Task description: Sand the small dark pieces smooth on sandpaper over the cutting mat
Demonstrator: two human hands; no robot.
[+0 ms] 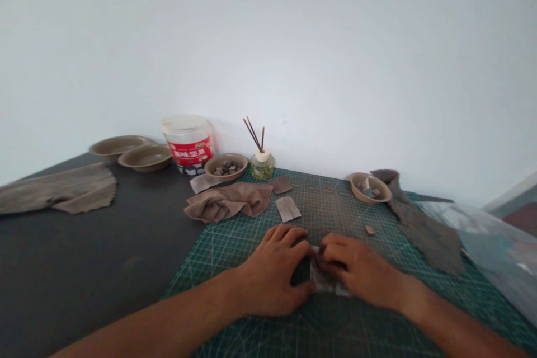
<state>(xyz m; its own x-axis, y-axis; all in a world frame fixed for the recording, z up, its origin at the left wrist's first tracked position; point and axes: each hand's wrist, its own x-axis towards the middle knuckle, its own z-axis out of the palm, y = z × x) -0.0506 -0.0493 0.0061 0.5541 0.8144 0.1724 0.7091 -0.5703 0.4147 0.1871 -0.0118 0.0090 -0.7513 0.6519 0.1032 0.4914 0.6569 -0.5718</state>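
Note:
A greyish, stained square piece [322, 282] lies on the green cutting mat [229, 246]. My left hand [274, 271] rests at its left edge, thumb and fingers spread apart and curved, with nothing between them. Over the piece, my right hand [356, 268] has its fingers bent and pressed together; whatever they hold is hidden. A similar pale square [288, 208] lies beyond my left hand, and a small brown chip [370, 230] sits beyond my right hand.
Crumpled brown cloth [230, 201], a bowl of stones [226, 176], a reed diffuser [262, 165] and a white-and-red tub [188, 145] stand behind. Right: another bowl [371, 198], grey cloth [428, 235], clear plastic [495, 246]. Left: two bowls, one nearer [146, 166], and a cloth [62, 187].

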